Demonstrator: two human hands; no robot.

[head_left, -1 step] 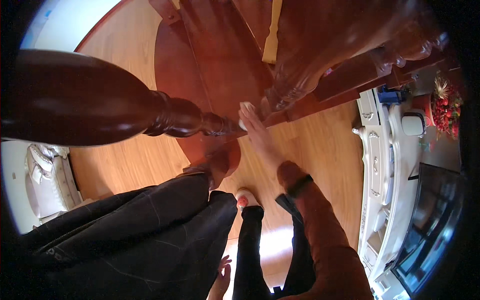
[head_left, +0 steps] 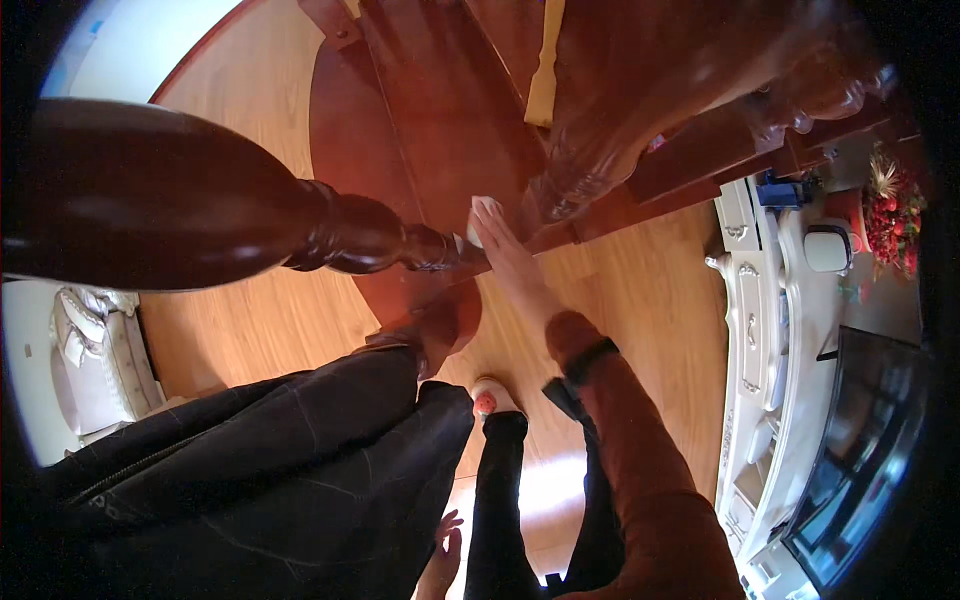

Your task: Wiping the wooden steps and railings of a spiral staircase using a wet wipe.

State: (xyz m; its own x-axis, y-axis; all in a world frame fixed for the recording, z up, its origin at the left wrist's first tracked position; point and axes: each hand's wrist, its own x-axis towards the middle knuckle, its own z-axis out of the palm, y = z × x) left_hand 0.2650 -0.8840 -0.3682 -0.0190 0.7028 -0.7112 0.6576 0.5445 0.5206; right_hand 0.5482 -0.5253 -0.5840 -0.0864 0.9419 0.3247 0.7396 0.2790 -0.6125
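Observation:
My right hand (head_left: 508,262) reaches forward to the reddish-brown wooden surface (head_left: 440,130). Its fingers press on a small white cloth (head_left: 474,232), mostly hidden under them. The cloth lies between the foot of a dark turned wooden post (head_left: 365,235) on the left and a carved post (head_left: 575,180) on the right. My left hand (head_left: 443,560) hangs low by the dark jacket near the lower edge, its fingers apart and nothing seen in them.
A dark jacket (head_left: 270,470) drapes across the lower left. Beyond the wood-plank floor (head_left: 640,290), a white cabinet (head_left: 755,330) with a television (head_left: 860,450) and red flowers (head_left: 890,230) stands on the right. A pale sofa (head_left: 105,360) is at the far left.
My right hand, with the white cloth under its fingers, has moved slightly left and forward. The left hand stays where it was.

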